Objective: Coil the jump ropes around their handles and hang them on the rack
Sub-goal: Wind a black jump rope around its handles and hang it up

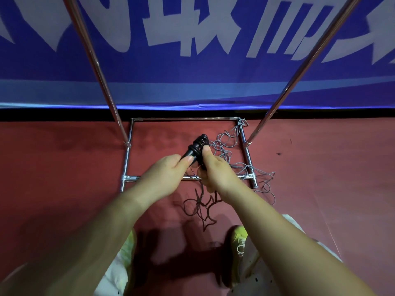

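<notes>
The dark handles (pixel 195 149) run lengthwise up and away from the hands, tilted slightly right, with dark rope (pixel 199 207) wound round them and its loose tail trailing below the wrists onto the red floor (pixel 64 167). A grey rope (pixel 233 154) lies tangled just right of the right hand, over the chrome rack (pixel 128 159) base; a blue banner (pixel 192 77) hangs beyond. The left hand (pixel 164 174) pinches the handles' near end; the right hand (pixel 213 169) grips the coil, thumb on top.

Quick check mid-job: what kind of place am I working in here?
Probably an indoor sports hall or gym: a red sports-type floor, a blue banner with large white lettering along the wall, and jump ropes by a metal rack.
</notes>
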The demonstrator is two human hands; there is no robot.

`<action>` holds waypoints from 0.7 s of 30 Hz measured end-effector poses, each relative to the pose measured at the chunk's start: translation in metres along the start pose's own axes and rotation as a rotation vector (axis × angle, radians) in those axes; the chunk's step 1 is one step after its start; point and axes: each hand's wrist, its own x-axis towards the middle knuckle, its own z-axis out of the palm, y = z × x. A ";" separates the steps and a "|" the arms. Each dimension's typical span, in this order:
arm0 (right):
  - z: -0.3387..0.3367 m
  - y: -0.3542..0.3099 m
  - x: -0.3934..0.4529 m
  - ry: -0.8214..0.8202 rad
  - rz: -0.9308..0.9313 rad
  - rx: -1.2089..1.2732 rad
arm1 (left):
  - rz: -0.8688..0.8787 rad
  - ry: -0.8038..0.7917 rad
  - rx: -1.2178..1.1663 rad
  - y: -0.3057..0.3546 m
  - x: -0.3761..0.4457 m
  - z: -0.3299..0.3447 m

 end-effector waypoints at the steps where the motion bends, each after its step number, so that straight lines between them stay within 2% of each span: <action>1: 0.000 0.000 0.000 -0.023 0.013 0.007 | -0.001 0.015 0.003 0.000 0.001 -0.002; 3: -0.001 0.001 -0.002 -0.054 0.017 -0.070 | -0.041 -0.015 -0.209 0.002 0.004 -0.008; 6: -0.003 0.004 -0.005 0.049 -0.121 -0.501 | -0.131 -0.121 -0.589 0.008 0.004 -0.020; 10: 0.002 0.005 -0.010 0.219 -0.317 -0.924 | -0.243 -0.140 -0.773 0.010 0.009 -0.031; 12: 0.013 0.006 -0.013 0.215 -0.361 -1.088 | -0.296 -0.082 -0.729 0.004 0.014 -0.030; 15: 0.023 0.000 -0.016 0.136 -0.426 -1.197 | -0.285 -0.022 -0.436 -0.009 0.018 -0.023; 18: 0.009 -0.013 -0.016 0.114 -0.466 -1.160 | -0.291 -0.057 -0.238 -0.021 0.017 -0.018; 21: -0.006 -0.022 -0.018 0.075 -0.468 -1.030 | -0.276 -0.169 -0.067 -0.022 0.013 -0.017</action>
